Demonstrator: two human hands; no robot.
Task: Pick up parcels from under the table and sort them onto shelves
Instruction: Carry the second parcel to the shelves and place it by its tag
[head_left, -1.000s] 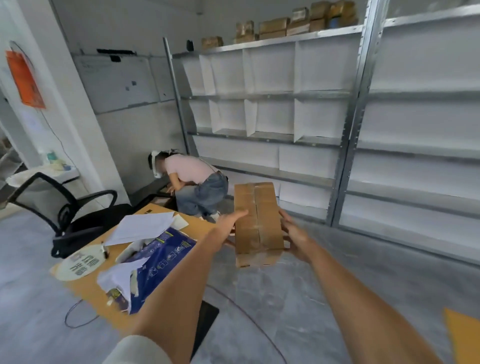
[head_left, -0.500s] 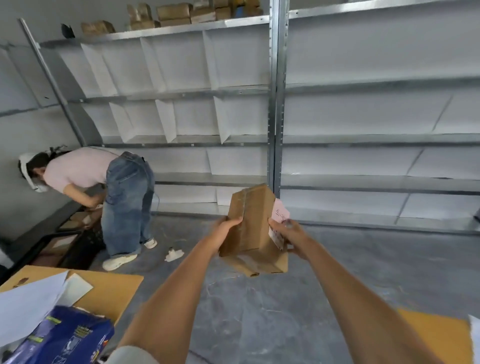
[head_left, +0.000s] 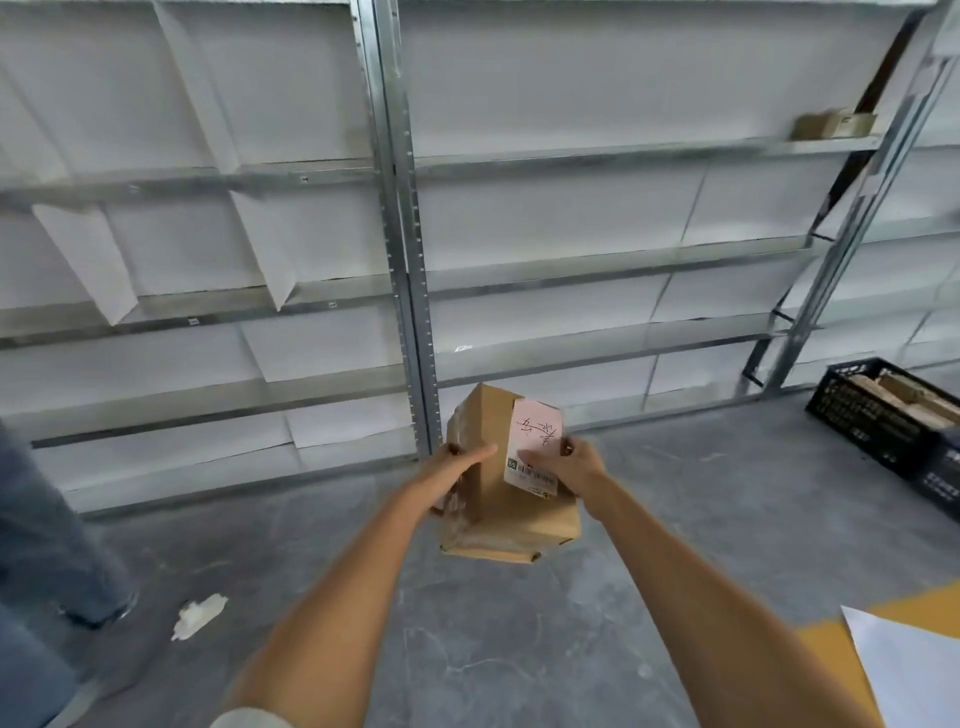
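Note:
I hold a brown cardboard parcel (head_left: 493, 499) in front of me at mid-frame, tilted on one edge. A pink label with handwriting and a barcode faces me on its right side. My left hand (head_left: 457, 465) grips the parcel's left face. My right hand (head_left: 574, 465) grips the right side, thumb on the label. Metal shelves (head_left: 597, 260) with white paper liners fill the wall ahead, beyond the parcel. One small cardboard box (head_left: 831, 124) lies on an upper shelf at the right.
A black plastic crate (head_left: 878, 415) with cardboard inside stands on the floor at right. Another person's jeans-clad leg (head_left: 47, 530) is at the left edge. A white scrap (head_left: 200, 616) lies on the grey floor. A tan table corner (head_left: 852, 654) with white paper shows bottom right.
My view has swung right, from the table and crouching person towards the shelves. The parcel has turned in my hands so its pink label faces me.

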